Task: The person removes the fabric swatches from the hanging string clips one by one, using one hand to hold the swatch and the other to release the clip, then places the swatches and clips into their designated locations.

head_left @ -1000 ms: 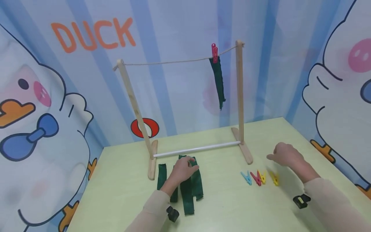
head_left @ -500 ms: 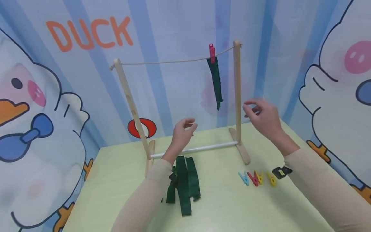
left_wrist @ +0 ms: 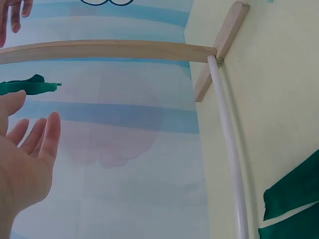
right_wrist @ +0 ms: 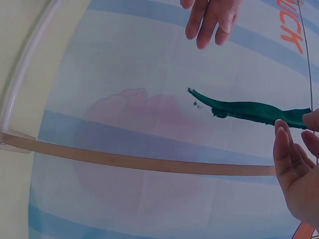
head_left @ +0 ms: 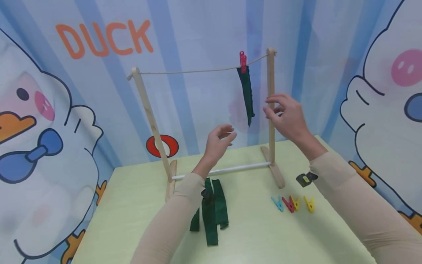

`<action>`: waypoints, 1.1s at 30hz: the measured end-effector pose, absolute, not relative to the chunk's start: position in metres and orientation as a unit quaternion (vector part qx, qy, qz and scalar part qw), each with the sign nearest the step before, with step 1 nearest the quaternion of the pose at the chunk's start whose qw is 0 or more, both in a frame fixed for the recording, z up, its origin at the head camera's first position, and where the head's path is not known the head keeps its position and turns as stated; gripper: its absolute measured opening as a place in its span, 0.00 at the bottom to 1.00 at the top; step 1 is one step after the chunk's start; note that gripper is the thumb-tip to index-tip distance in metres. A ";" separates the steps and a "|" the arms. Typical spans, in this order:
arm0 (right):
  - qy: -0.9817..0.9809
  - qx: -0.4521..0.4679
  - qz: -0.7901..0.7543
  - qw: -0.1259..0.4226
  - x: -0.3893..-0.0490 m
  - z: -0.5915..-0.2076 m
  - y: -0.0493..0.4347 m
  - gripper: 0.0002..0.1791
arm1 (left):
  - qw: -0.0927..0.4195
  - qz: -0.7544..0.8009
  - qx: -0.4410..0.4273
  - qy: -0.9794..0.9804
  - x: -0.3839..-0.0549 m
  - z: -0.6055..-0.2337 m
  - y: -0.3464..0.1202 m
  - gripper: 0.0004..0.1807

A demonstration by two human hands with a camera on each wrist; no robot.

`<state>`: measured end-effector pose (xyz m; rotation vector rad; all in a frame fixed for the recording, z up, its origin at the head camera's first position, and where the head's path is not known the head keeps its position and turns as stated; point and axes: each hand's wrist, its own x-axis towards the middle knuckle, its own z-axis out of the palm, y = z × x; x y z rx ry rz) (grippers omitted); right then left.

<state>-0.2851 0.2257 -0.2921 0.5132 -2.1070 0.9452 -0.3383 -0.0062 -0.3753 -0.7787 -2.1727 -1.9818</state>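
A dark green cloth strip (head_left: 245, 91) hangs from the cord (head_left: 188, 71), clipped by a red clothespin (head_left: 243, 61) near the right post. My right hand (head_left: 290, 115) is raised in front of that post, thumb and fingers bent loosely apart with nothing between them. In the right wrist view, its fingers overlap the hanging strip; I cannot tell whether they touch. Lower and to the left, my left hand (head_left: 217, 145) hovers above the white crossbar, palm turned right, fingers relaxed and holding nothing. Several green strips (head_left: 221, 205) lie below on the table, partly covered by my left forearm.
On the table's right lie a blue clothespin (head_left: 278, 203), a red clothespin (head_left: 288, 204) and two yellow clothespins (head_left: 309, 204). The wooden right post (head_left: 271, 73) and left post (head_left: 148, 106) are joined low down by a white crossbar (head_left: 244, 167). A printed curtain (head_left: 204, 33) stands behind.
My left hand has risen from the strips on the table and moved up and right. My right hand has gone up and left from above the loose clothespins to the right post.
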 end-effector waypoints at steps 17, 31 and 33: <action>-0.813 0.226 0.405 0.351 -0.306 -0.228 0.207 0.32 | 0.065 -0.649 -0.221 -0.725 -0.365 -0.325 0.002 0.27; -0.826 0.203 0.458 0.258 -0.326 -0.195 0.187 0.31 | -0.030 -0.700 -0.218 -0.680 -0.376 -0.298 0.025 0.39; -0.825 0.204 0.466 0.246 -0.322 -0.190 0.179 0.31 | -0.036 -0.706 -0.212 -0.675 -0.376 -0.297 0.024 0.39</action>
